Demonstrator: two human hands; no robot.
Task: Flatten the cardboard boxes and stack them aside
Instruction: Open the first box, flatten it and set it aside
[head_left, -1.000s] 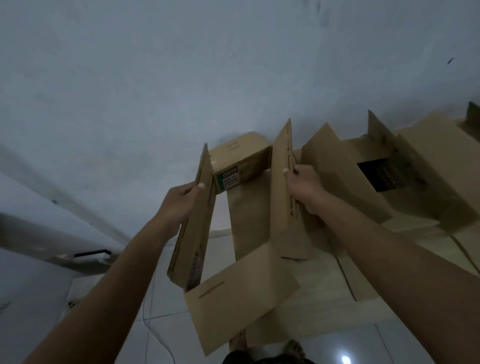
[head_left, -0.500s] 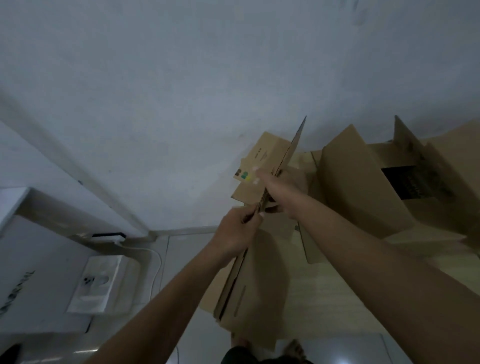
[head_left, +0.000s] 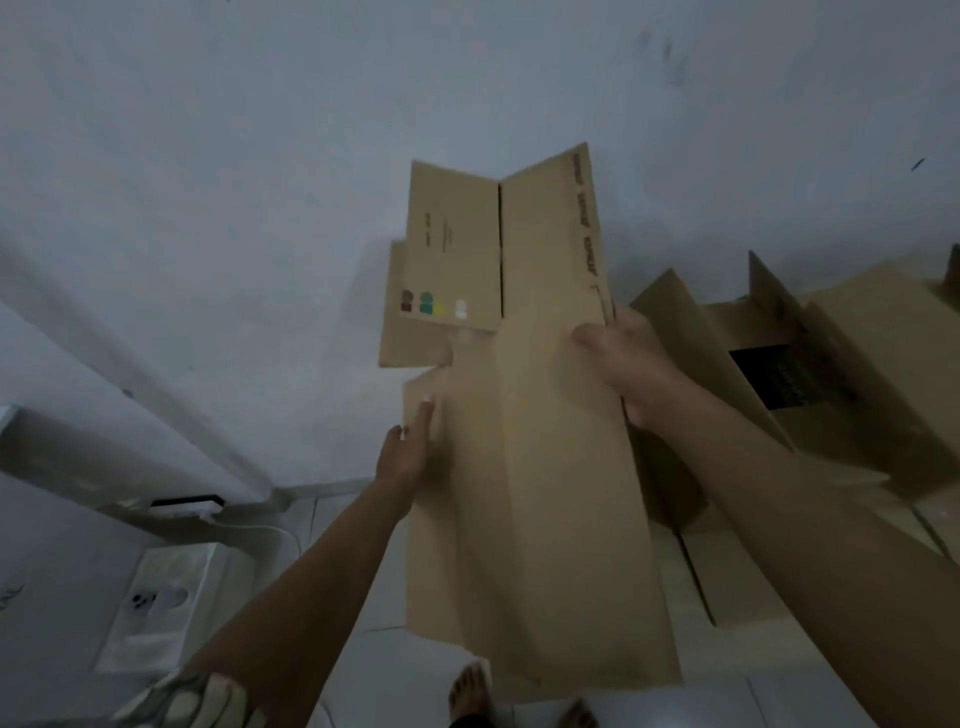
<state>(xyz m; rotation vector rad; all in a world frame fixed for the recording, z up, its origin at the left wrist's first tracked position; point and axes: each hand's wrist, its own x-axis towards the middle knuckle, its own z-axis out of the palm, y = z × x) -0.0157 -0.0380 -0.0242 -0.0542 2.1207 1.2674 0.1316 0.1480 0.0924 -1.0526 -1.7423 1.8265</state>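
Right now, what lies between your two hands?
Only the flattened cardboard box: the left hand holds its left edge, the right hand its right edge, per the head view.

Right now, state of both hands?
Left hand: holds the left edge of the flattened cardboard box, thumb laid on its face.
Right hand: grips the box's right edge, thumb on front.
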